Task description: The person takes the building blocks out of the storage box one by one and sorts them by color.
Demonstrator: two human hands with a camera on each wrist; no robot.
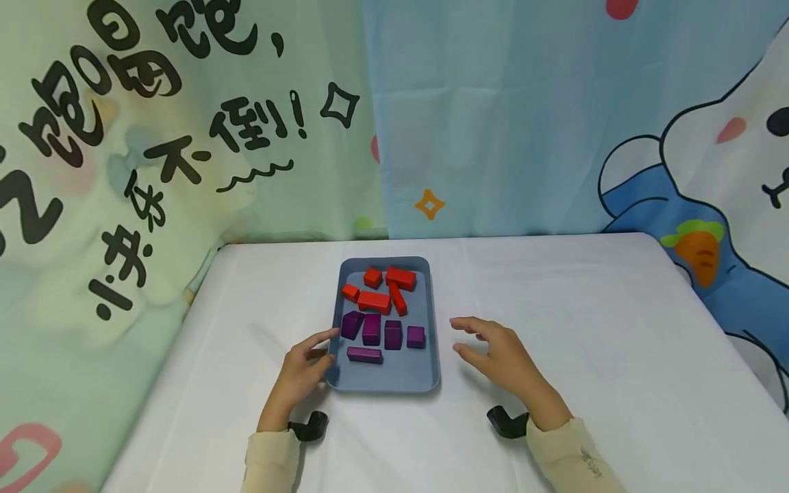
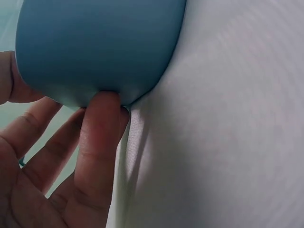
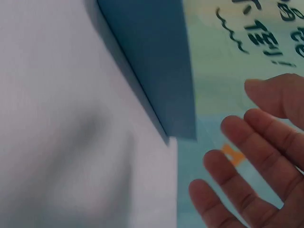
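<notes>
Tray (image 1: 425,373): blue, shallow, lying flat on the white table (image 1: 616,356), near the middle, long side running away from the person. Holding two groups of blocks. Red blocks (image 1: 383,291) sitting in the far half: five pieces, loosely scattered, some touching. Purple blocks (image 1: 382,333) sitting in the near half: four standing in a rough row, a fifth lying flat just in front of them. Near end of the tray floor lying bare.

Left hand (image 1: 305,373): resting at the tray's near-left corner, fingers lightly bent, one fingertip pressing against the rim, index reaching along the left edge. Confirmed in the left wrist view: finger (image 2: 102,128) touching the underside edge of the tray (image 2: 95,42), other fingers spread loosely beside it, gripping nothing, cloth wrinkling slightly at the contact.

Right hand (image 1: 499,356): hovering just right of the tray, apart from it, fingers spread wide and relaxed, holding nothing. Right wrist view showing fingers (image 3: 251,161) open, tray wall (image 3: 152,52) near but not touched.

Surroundings: cartoon curtains (image 1: 185,123) hanging behind and left of the table, rabbit print on the right. Black wrist mounts (image 1: 308,426) showing at both cuffs. Nothing standing between either hand and the tray.
</notes>
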